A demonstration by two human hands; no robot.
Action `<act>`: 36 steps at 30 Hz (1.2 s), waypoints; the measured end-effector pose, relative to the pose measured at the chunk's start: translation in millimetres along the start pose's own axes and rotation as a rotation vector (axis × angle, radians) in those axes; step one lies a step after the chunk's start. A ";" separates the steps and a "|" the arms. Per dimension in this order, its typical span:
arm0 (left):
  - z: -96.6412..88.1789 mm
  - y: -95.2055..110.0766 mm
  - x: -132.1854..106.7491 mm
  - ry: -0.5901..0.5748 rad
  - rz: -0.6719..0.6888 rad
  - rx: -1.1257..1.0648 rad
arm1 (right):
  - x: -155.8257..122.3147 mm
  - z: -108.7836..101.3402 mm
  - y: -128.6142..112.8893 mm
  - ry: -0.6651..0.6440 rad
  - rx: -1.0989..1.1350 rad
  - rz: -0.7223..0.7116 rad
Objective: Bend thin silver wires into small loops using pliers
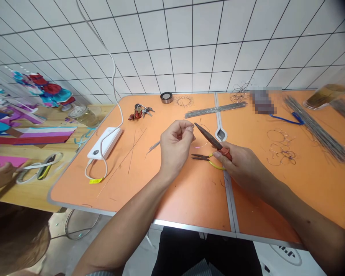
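**A:** Fingers point(184, 129) on the left hand point(174, 150), apart or together?

**B:** Together, pinched on a thin wire point(193, 126), end sticking out past the fingertips. Head view only, btw. Right hand point(244, 165) is clamped round the red grip of needle-nose pliers point(212, 139).

**A:** Pliers on the wire?

**B:** Tips right beside it, up by the left fingertips. Contact, can't tell from here.

**A:** Wire position?

**B:** Held up above the orange folding table point(189, 199), over yellow-handled pliers point(202, 158) lying just below both hands.

**A:** Rest of the table?

**B:** Bundle of straight wires point(215, 110) at the far side, bent wire shapes point(281, 147) to the right, white power bank point(103, 142) with its cable to the left, keys point(140, 112) near the far edge.

**A:** Anyone else?

**B:** Yes, a co-worker's hand point(0, 177) at the wooden table point(31, 195) on the left.
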State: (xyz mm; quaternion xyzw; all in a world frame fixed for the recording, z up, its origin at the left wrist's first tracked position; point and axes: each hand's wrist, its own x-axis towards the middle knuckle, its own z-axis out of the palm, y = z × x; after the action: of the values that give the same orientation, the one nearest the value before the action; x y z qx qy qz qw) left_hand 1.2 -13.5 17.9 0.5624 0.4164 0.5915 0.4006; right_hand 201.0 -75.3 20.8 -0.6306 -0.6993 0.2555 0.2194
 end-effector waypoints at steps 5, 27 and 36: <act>0.3 -0.3 0.2 -0.005 -0.004 -0.001 | -2.4 0.7 -2.4 0.007 -0.005 0.023; -1.3 -5.3 1.2 -0.068 -0.018 -0.011 | -0.2 0.0 -4.2 0.060 -0.068 -0.005; -6.0 -12.7 2.2 0.032 0.360 0.294 | -5.3 -4.1 -1.5 -0.111 0.212 0.050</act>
State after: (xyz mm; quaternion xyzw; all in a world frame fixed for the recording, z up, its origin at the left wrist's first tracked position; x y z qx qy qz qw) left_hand -4.9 -7.4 6.6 0.6704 0.3973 0.5952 0.1959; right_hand 203.1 -80.4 25.0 -0.6062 -0.6634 0.3679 0.2391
